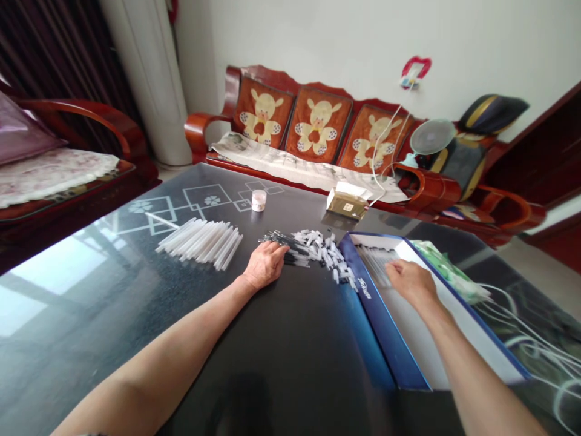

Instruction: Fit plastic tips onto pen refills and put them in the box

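Observation:
My left hand (265,265) rests on the table with its fingers curled at the near edge of a pile of thin black pen refills (297,254). What its fingertips hold, if anything, is hidden. My right hand (412,282) reaches into a long blue box (381,327) with a white inside. Its fingers are closed beside a row of clear pens (376,260) lying at the box's far end; the grip itself is hidden. Small white and black pen parts (333,257) lie heaped between the refills and the box. Left of my left hand lies a stack of whitish pen barrels (202,241).
A small white tub (258,200) and a gold tissue box (347,203) stand farther back on the dark table (254,351). Right of the blue box lie a green and white packet (449,269) and loose white cables (531,330). Beyond is a wooden sofa (290,166).

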A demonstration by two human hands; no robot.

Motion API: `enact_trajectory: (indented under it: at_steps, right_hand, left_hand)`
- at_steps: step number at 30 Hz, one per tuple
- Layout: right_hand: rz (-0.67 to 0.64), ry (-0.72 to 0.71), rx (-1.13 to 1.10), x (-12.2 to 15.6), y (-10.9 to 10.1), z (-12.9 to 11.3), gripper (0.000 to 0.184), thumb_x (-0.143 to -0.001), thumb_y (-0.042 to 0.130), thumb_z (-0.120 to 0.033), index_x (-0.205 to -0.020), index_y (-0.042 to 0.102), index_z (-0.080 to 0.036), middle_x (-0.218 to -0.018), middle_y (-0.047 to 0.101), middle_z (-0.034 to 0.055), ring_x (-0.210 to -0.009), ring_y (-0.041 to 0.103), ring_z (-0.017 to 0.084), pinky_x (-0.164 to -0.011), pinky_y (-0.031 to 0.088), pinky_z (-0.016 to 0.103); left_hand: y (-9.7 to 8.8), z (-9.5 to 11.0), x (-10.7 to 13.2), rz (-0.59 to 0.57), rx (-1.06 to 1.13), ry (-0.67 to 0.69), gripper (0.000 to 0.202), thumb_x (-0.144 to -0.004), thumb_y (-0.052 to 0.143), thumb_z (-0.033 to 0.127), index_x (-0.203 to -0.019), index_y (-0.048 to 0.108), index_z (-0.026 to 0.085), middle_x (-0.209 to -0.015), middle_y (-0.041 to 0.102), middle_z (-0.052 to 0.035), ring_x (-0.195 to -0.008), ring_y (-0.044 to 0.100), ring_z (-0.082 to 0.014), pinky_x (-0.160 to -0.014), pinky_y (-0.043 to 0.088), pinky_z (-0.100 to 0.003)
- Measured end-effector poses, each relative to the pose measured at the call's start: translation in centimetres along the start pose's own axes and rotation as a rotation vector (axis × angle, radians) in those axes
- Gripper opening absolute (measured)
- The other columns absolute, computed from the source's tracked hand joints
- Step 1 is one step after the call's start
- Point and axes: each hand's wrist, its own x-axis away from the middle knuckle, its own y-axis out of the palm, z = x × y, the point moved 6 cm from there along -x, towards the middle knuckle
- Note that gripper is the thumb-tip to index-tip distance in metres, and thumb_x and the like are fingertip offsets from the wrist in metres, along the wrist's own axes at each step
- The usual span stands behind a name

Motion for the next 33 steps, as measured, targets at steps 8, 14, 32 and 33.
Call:
enact_trajectory:
  at_steps: [8,14,32,33]
  right_hand:
    - [0.315,-0.498,-0.600,9.4,-0.2,-15.0,0.022,-0.089,0.049,-0.028,-0.091,0.069,-0.019,-0.084,0.069,0.0051,-0.073,0.064,0.016,-0.071,0.048,0.025]
    - [0.194,-0.516,-0.696,10.7,5.7,-17.4,0.021,-0.091,0.046,-0.023,-0.094,0.066,-0.018,-0.086,0.068,0.0059,-0.081,0.065,0.017,-0.075,0.049,0.027]
    - [0.135,-0.501,-0.637,10.5,6.0,-17.2,0.020,-0.090,0.047,-0.023,-0.092,0.067,-0.020,-0.087,0.067,0.0046,-0.083,0.063,0.016,-0.075,0.045,0.025]
    - [0.132,-0.493,-0.636,10.5,5.9,-17.2,0.020,-0.090,0.047,-0.023,-0.092,0.067,-0.020,-0.087,0.067,0.0043,-0.082,0.063,0.016,-0.075,0.045,0.025]
  left_hand:
    - [0.5,-0.2,0.2,-0.083,-0.031,-0.047,0.027,-0.090,0.043,0.019,-0.104,0.067,0.017,-0.078,0.062,-0.0063,-0.076,0.056,-0.0186,-0.077,0.048,-0.031]
    - [-0.4,-0.8,0.0,-0.083,-0.186,-0.208,0.032,-0.088,0.048,0.021,-0.116,0.063,0.022,-0.108,0.063,-0.0102,-0.100,0.054,-0.0256,-0.088,0.044,-0.042]
    - [-3.3,-3.9,-0.6,-0.262,-0.276,-0.552,0.034,-0.093,0.037,0.021,-0.112,0.066,0.023,-0.103,0.063,-0.0087,-0.099,0.058,-0.0214,-0.084,0.048,-0.030]
    - [-3.6,-4.5,-0.7,-0.339,-0.266,-0.553,0.034,-0.092,0.038,0.021,-0.108,0.068,0.023,-0.099,0.064,-0.0079,-0.093,0.060,-0.0202,-0.080,0.049,-0.028]
